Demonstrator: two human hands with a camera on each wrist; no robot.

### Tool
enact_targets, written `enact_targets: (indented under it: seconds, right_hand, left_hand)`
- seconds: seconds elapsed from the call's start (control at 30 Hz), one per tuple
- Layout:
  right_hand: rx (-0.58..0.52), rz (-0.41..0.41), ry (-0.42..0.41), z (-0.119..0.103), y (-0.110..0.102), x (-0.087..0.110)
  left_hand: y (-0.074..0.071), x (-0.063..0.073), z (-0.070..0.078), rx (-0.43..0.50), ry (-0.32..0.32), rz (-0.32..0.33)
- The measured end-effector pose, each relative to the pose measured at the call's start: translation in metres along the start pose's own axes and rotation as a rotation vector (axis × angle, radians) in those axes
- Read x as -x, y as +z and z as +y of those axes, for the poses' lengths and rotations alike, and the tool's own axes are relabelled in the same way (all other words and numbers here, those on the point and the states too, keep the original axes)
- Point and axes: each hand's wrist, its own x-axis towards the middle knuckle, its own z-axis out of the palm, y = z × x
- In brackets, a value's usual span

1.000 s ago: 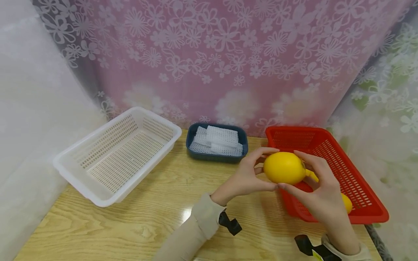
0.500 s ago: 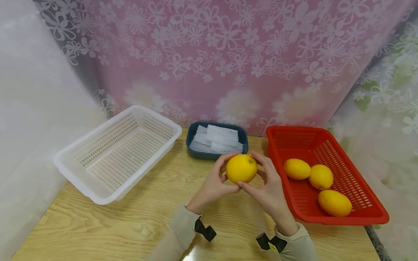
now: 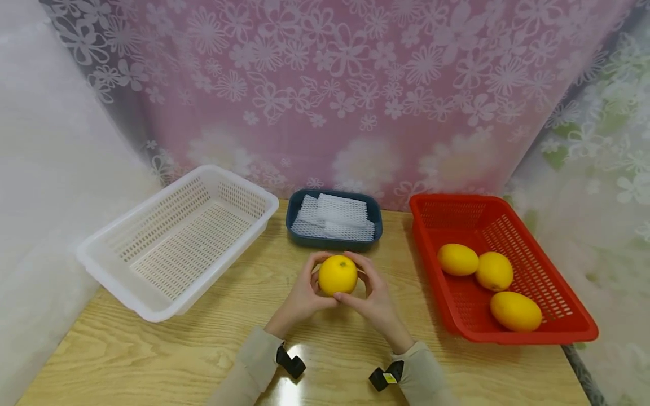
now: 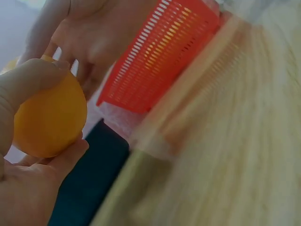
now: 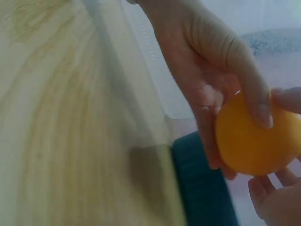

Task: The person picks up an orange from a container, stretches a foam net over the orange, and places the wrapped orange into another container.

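Observation:
Between both hands, above the table, is a round-looking yellow fruit [image 3: 337, 275] with a small stem scar facing up. My left hand [image 3: 303, 296] holds its left side, thumb in front and fingers curving behind. On the opposite side my right hand [image 3: 377, 301] grips it the same way, the thumb tips nearly meeting. In the left wrist view the thumb lies over the fruit [image 4: 49, 117] and fingers support it below. The right wrist view has the fruit [image 5: 256, 139] pinched between the fingers of both hands. Just behind it stands a dark blue tray [image 3: 332, 243] of white foam net sleeves [image 3: 340, 217].
At the right a red basket [image 3: 538, 338] contains three yellow fruits, including one near its front [image 3: 515, 311]. A white perforated basket [image 3: 193, 248] stands at the left, with its bare floor showing. A pink floral curtain [image 3: 325, 101] hangs behind the wooden table [image 3: 152, 361].
Both hands have carried the fruit left from over the red basket to the table's middle, in front of the tray. The fruit has turned, and the fruits in the basket have come into view.

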Motion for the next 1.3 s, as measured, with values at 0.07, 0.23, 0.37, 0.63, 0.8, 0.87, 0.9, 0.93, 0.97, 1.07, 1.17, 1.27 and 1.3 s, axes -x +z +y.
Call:
enact_targets:
  seconds: [0.07,0.23,0.37,0.63,0.8,0.87,0.9,0.93,0.97,1.07,1.17,1.27,1.3]
  right_hand:
    - [-0.057,-0.011,0.047,0.008,0.003,0.001]
    - [-0.168,-0.030,0.118,0.030,0.009,0.004]
    - [-0.249,-0.037,0.161,0.045,0.013,0.007]
    - [-0.331,-0.035,0.129,0.060,0.018,0.006]
    - [-0.345,-0.053,0.124,0.066,0.018,0.008]
    - [-0.336,-0.062,0.126,0.069,0.018,0.009]
    - [-0.330,-0.066,0.126,0.070,0.018,0.010]
    - [-0.322,-0.073,0.125,0.071,0.018,0.010]
    - [-0.312,-0.081,0.127,0.072,0.017,0.010]
    - [-0.285,-0.102,0.132,0.073,0.017,0.011]
    - [-0.266,-0.110,0.132,0.073,0.016,0.011]
    - [-0.262,-0.108,0.130,0.072,0.017,0.011]
    - [-0.263,-0.107,0.130,0.071,0.017,0.011]
  left_hand:
    - [-0.003,0.001,-0.004,-0.005,0.001,0.006]
    - [-0.007,0.006,-0.016,-0.024,-0.040,0.033]
    - [-0.009,0.010,-0.024,-0.055,-0.078,0.056]
    - [-0.013,0.011,-0.035,-0.102,-0.075,0.073]
    - [-0.013,0.014,-0.040,-0.189,-0.091,0.086]
    - [-0.012,0.015,-0.041,-0.216,-0.095,0.086]
    - [-0.012,0.015,-0.041,-0.232,-0.092,0.085]
    - [-0.012,0.015,-0.041,-0.245,-0.088,0.083]
    - [-0.011,0.016,-0.041,-0.261,-0.083,0.079]
    - [-0.011,0.016,-0.040,-0.320,-0.072,0.049]
    - [-0.012,0.015,-0.040,-0.354,-0.074,0.016]
    - [-0.012,0.015,-0.040,-0.363,-0.076,0.011]
    - [-0.012,0.015,-0.040,-0.363,-0.076,0.013]
